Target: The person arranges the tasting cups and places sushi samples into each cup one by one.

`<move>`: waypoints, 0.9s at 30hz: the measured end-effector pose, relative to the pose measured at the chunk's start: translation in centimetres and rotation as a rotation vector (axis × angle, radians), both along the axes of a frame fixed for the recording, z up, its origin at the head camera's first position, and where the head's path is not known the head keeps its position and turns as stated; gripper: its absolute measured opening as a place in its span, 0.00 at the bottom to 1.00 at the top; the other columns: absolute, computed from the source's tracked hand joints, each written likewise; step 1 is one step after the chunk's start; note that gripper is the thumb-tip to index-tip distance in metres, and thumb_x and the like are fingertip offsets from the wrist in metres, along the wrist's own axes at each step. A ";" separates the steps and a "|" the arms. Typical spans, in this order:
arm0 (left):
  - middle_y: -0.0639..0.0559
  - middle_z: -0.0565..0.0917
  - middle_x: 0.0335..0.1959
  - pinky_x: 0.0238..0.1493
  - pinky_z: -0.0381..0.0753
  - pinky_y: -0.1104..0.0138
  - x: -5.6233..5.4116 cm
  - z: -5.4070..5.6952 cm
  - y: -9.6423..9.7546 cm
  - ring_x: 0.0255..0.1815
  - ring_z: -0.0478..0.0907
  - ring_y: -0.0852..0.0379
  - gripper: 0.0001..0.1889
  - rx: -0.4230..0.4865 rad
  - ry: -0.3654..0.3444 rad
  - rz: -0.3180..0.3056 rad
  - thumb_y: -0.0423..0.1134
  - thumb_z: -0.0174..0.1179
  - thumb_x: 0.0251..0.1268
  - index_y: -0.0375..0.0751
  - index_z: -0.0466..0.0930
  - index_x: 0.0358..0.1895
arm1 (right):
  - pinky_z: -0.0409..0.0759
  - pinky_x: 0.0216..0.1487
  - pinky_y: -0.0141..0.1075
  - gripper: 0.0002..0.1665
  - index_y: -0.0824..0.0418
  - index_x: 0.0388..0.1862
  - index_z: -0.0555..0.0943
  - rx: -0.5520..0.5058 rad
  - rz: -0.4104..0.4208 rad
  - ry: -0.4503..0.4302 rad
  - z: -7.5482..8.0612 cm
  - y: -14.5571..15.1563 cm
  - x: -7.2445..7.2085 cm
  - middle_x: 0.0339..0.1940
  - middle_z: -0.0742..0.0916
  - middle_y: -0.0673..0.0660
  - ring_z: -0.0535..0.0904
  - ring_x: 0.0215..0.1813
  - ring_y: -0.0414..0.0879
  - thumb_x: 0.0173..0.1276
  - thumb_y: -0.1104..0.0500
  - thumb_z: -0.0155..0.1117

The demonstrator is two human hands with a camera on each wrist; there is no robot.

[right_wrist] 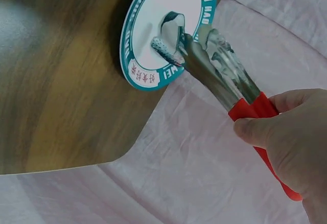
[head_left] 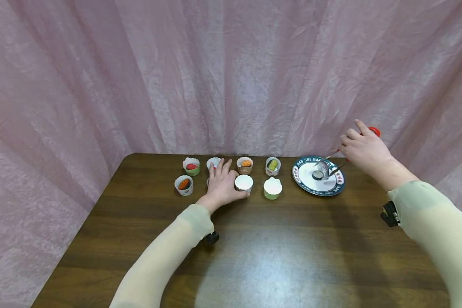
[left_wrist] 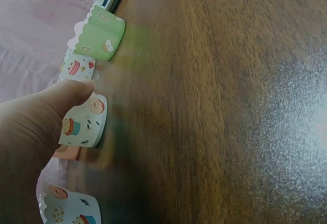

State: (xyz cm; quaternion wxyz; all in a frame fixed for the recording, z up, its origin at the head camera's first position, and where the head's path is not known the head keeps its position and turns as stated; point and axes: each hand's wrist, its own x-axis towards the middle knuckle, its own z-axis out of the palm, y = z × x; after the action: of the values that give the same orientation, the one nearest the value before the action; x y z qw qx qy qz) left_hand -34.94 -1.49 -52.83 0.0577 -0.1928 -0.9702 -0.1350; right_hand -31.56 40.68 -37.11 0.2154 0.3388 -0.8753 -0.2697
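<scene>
My left hand point(head_left: 224, 186) holds a white paper baking cup point(head_left: 244, 183) between thumb and index finger, the other fingers spread behind it. In the left wrist view the thumb lies across this cup's printed side point(left_wrist: 87, 124). My right hand point(head_left: 363, 152) grips red-handled metal tongs point(right_wrist: 214, 73) above a white plate with a green lettered rim point(head_left: 302, 182). The tong tips straddle a silver-striped sushi-like piece point(head_left: 323, 168) on the plate. Beside it lies a round piece with a black edge point(head_left: 317, 175).
A green cup point(head_left: 272, 188) stands just right of the held cup. Several cups with small sushi-like pieces line the table's back, including a green one point(head_left: 192, 172), a brown one point(head_left: 244, 169) and a white one point(head_left: 273, 172). Pink curtains point(head_left: 231, 85) hang behind the wooden table point(head_left: 273, 248).
</scene>
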 end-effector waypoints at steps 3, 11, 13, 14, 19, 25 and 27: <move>0.43 0.56 0.81 0.77 0.28 0.40 0.0 -0.1 0.1 0.83 0.39 0.39 0.35 -0.008 0.004 0.002 0.71 0.71 0.48 0.50 0.82 0.53 | 0.58 0.72 0.65 0.11 0.60 0.31 0.84 0.015 -0.010 -0.006 -0.3 -0.3 -0.5 0.37 0.83 0.60 0.74 0.48 0.61 0.62 0.73 0.59; 0.43 0.57 0.81 0.77 0.29 0.39 0.1 0.0 0.3 0.83 0.39 0.39 0.34 -0.020 0.002 -0.001 0.70 0.70 0.49 0.51 0.83 0.53 | 0.58 0.72 0.64 0.10 0.60 0.30 0.86 0.045 -0.040 -0.017 -0.7 -0.9 -0.9 0.36 0.84 0.59 0.74 0.48 0.60 0.62 0.73 0.63; 0.43 0.57 0.81 0.77 0.29 0.39 0.2 0.1 0.3 0.83 0.39 0.40 0.35 -0.024 0.000 -0.002 0.71 0.70 0.49 0.51 0.82 0.55 | 0.57 0.72 0.64 0.10 0.59 0.32 0.86 0.067 -0.062 -0.024 -0.8 -1.0 -1.0 0.38 0.85 0.58 0.74 0.48 0.60 0.62 0.73 0.64; 0.43 0.57 0.81 0.77 0.30 0.38 0.3 0.1 0.3 0.83 0.40 0.40 0.36 -0.026 0.003 -0.001 0.71 0.70 0.49 0.51 0.82 0.55 | 0.57 0.72 0.64 0.10 0.59 0.32 0.87 0.074 -0.070 -0.025 -0.8 -1.1 -1.1 0.38 0.85 0.58 0.74 0.49 0.59 0.62 0.73 0.65; 0.44 0.57 0.80 0.77 0.29 0.39 0.5 0.2 0.3 0.83 0.39 0.40 0.37 -0.022 0.009 0.000 0.72 0.70 0.48 0.52 0.82 0.56 | 0.58 0.72 0.64 0.09 0.59 0.31 0.87 0.086 -0.073 -0.022 -0.9 -1.1 -1.3 0.37 0.85 0.58 0.74 0.48 0.59 0.61 0.72 0.66; 0.43 0.58 0.80 0.77 0.30 0.38 0.4 0.1 0.3 0.83 0.40 0.40 0.37 -0.031 0.018 -0.006 0.73 0.70 0.47 0.52 0.82 0.55 | 0.57 0.72 0.64 0.08 0.59 0.30 0.87 0.101 -0.093 -0.035 -0.8 -1.3 -1.2 0.36 0.85 0.57 0.73 0.47 0.58 0.61 0.72 0.67; 0.43 0.58 0.80 0.77 0.31 0.38 0.4 0.1 0.3 0.83 0.41 0.40 0.37 -0.030 0.021 -0.008 0.73 0.70 0.47 0.52 0.82 0.55 | 0.57 0.72 0.64 0.09 0.59 0.30 0.87 0.107 -0.100 -0.039 -0.7 -1.5 -1.2 0.36 0.85 0.57 0.73 0.48 0.58 0.61 0.71 0.67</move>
State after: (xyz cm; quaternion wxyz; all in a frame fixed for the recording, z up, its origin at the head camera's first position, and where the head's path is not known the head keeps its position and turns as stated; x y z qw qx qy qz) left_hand -34.53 -1.18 -52.74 0.0647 -0.1990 -0.9706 -0.1187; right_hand -32.77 39.22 -37.80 0.1662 0.3108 -0.8794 -0.3201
